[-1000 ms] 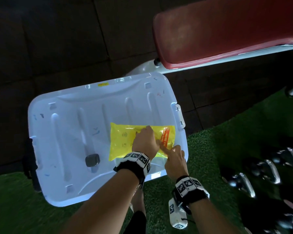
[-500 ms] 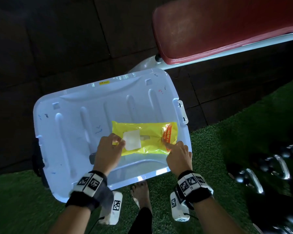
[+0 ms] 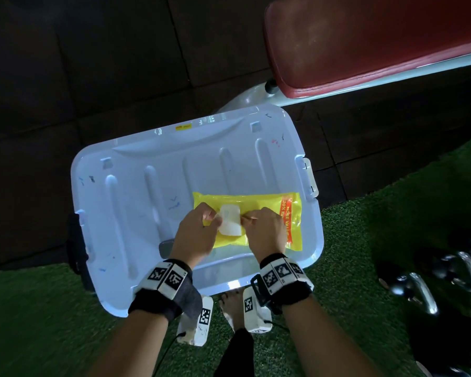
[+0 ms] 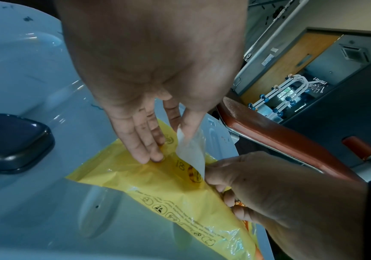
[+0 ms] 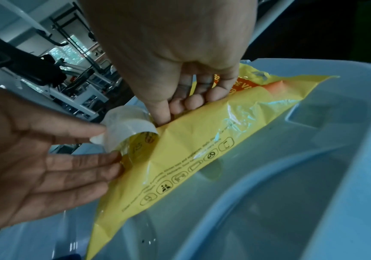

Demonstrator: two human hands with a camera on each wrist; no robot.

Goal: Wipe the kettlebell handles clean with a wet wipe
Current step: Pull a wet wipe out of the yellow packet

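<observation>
Hands meet over the yellow wipe pack (image 3: 259, 213), which lies on the pale bin lid (image 3: 136, 202). The left hand (image 3: 195, 231) now pinches the peeled-back seal flap (image 3: 230, 220); the right hand (image 3: 265, 227), moved in from the pack's end, digs curled fingers (image 5: 162, 112) at the opening. A wipe seems about to come out. Kettlebells (image 3: 430, 284) wait right of the lid.

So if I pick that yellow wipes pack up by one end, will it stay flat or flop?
The yellow wipes pack would probably flop: its film creases under the left hand. It likely feels slick, given the glossy highlights. Light for its size, probably.
</observation>
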